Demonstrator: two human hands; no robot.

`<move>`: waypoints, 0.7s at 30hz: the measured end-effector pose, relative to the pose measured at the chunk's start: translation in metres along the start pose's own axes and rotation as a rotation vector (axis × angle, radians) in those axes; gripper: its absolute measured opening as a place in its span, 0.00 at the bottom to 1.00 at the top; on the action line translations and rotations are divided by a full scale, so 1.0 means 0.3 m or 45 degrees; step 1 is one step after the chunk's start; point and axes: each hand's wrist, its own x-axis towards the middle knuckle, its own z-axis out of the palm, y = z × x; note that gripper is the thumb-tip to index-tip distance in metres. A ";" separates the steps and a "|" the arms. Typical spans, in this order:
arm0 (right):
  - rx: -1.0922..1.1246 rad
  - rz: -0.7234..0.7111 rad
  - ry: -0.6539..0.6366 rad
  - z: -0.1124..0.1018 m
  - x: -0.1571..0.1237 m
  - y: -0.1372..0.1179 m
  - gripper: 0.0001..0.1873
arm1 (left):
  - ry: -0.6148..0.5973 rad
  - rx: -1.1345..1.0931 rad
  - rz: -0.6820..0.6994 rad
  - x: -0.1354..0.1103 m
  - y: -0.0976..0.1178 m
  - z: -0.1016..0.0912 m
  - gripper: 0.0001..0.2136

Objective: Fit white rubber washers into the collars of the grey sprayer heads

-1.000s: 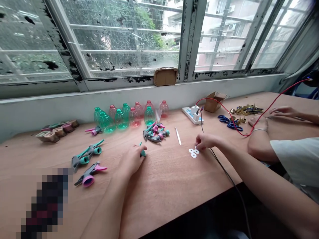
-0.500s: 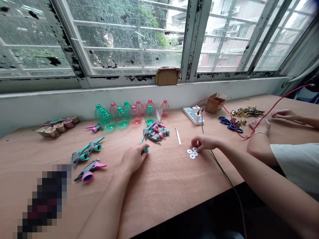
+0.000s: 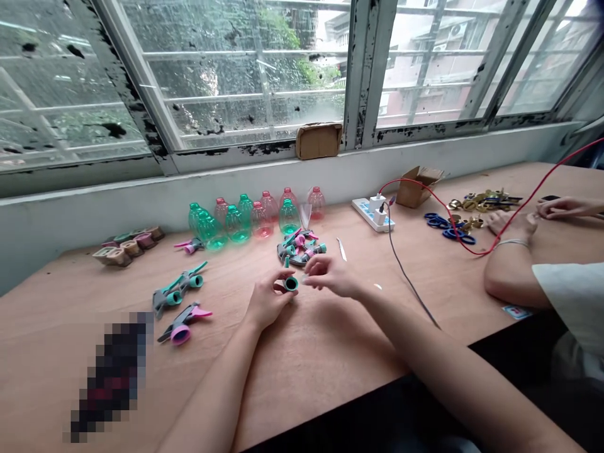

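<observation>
My left hand [image 3: 267,302] is closed around a spray trigger head [image 3: 291,284], whose green collar opening faces me. Just to its right, my right hand [image 3: 333,278] pinches a small white washer [image 3: 304,277], a slight gap from the collar. Part of another white washer [image 3: 378,286] shows past my right forearm, which hides the spot around it. Behind my hands lies a pile of grey, pink and green spray trigger heads [image 3: 302,247]. White tweezers [image 3: 341,249] rest right of the pile.
Green bottles [image 3: 236,225] and red bottles [image 3: 262,221] line the wall. More trigger heads [image 3: 182,324] lie at left, near stacked small parts [image 3: 125,248]. A power strip [image 3: 372,214], cardboard box [image 3: 415,189], cables and blue-handled scissors [image 3: 453,234] are at right, beside another person's hands [image 3: 512,223].
My right hand has moved left from the washers to the trigger head, carrying a washer. My left hand has raised and turned the trigger head so its collar faces me. The view has shifted slightly.
</observation>
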 end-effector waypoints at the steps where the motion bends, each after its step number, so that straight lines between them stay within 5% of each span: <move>1: 0.007 -0.021 0.018 0.043 0.023 0.005 0.15 | -0.007 -0.025 0.002 -0.001 0.004 0.001 0.17; 5: -0.027 -0.058 0.062 0.113 0.070 0.046 0.08 | -0.005 -0.087 0.013 -0.004 0.014 0.006 0.15; 12: -0.235 -0.261 0.234 0.123 0.026 0.082 0.08 | 0.014 -0.095 0.032 0.002 -0.002 0.020 0.16; 21: -0.294 -0.276 0.287 0.133 0.020 0.073 0.12 | 0.050 -0.125 0.042 -0.001 -0.012 0.023 0.22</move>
